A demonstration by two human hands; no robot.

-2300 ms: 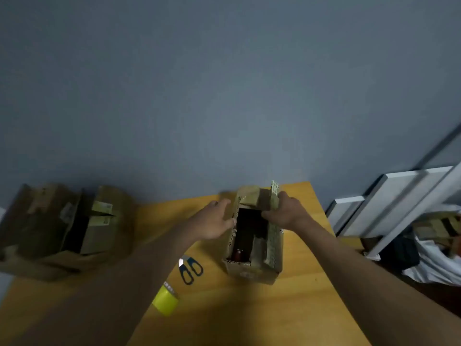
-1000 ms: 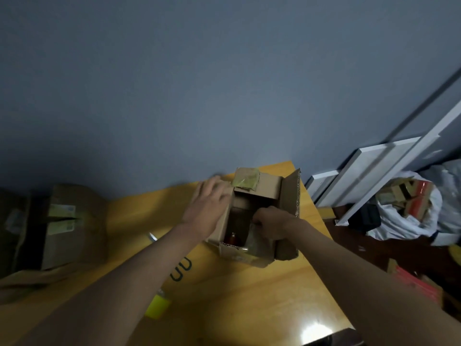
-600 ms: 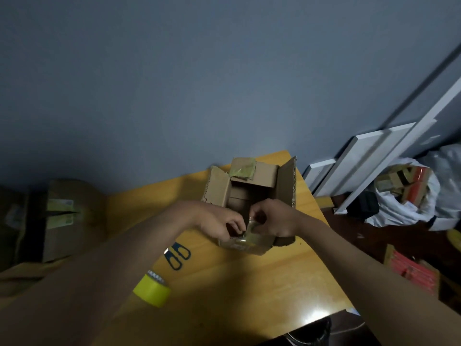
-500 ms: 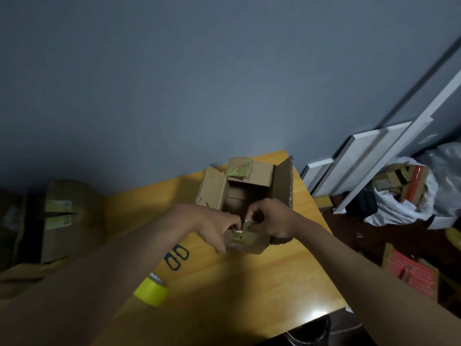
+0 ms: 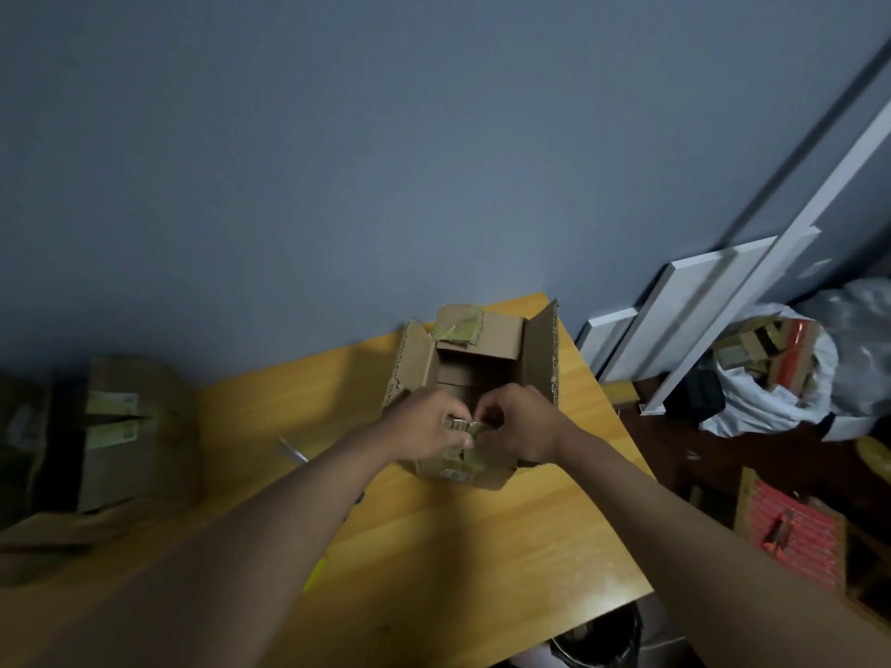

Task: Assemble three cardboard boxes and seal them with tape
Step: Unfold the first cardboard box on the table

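Observation:
A small brown cardboard box (image 5: 482,339) stands open on the yellow wooden table (image 5: 482,547), its left, right and far flaps upright; old yellowish tape sticks to the far flap. My left hand (image 5: 429,429) and my right hand (image 5: 516,424) meet at the near flap (image 5: 465,426) and pinch its taped edge between the fingers. A yellow tape roll (image 5: 314,573) peeks out from under my left forearm. Only the tip of the scissors (image 5: 291,450) shows beside that arm.
Two larger cardboard boxes (image 5: 120,431) with tape strips sit at the table's left end. White boards (image 5: 684,320) lean on the wall to the right. A white bag (image 5: 771,378) of clutter and a red crate (image 5: 790,532) lie on the floor. The table edge runs close below right.
The box's side flaps went from folded in to standing upright. Both hands moved from the far end of the box to its near flap and closed on it.

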